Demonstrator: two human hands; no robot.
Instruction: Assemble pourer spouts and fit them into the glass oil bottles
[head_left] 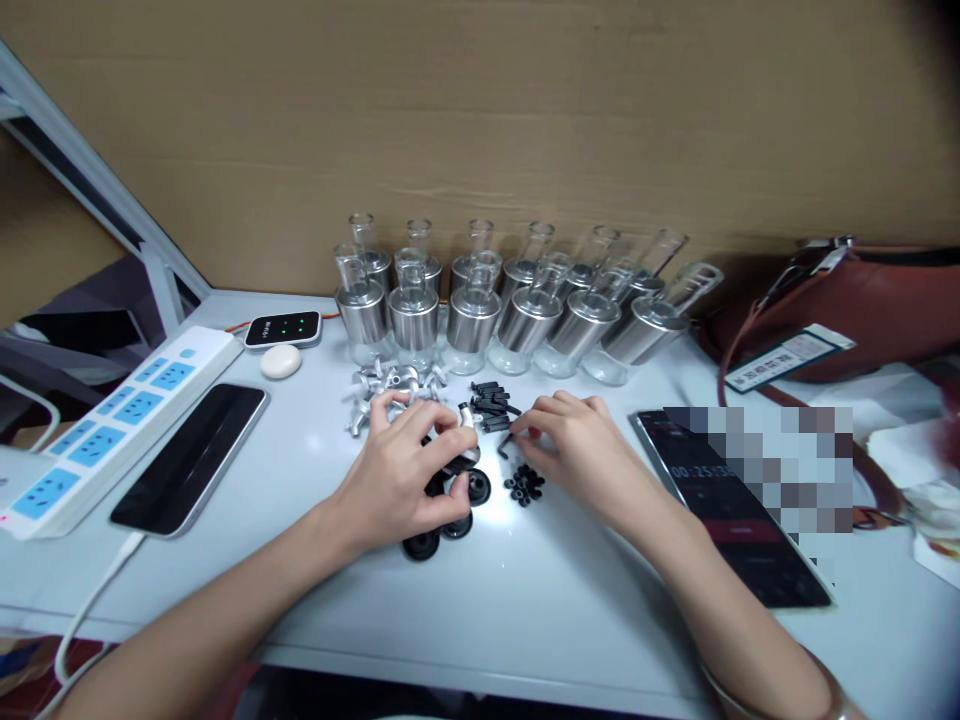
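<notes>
My left hand (412,460) is closed around a silver spout piece (468,425) with a dark base, partly hidden by the fingers. Just to the right, my right hand (574,440) pinches a thin bent black tube (505,444) between thumb and fingertips. Beneath the left hand lie several round black caps (421,543). Behind it is a heap of silver spout parts (397,380). Short black tubes (491,397) are piled between the hands, and a cluster of small black rings (524,486) sits nearer to me.
Two rows of glass bottles (474,318) with metal bands stand at the back against cardboard (480,120). On the left are a power strip (112,430), a phone (191,460), a small device (283,329) and a white case (281,361). A tablet (750,530) and brown bag (885,310) lie right.
</notes>
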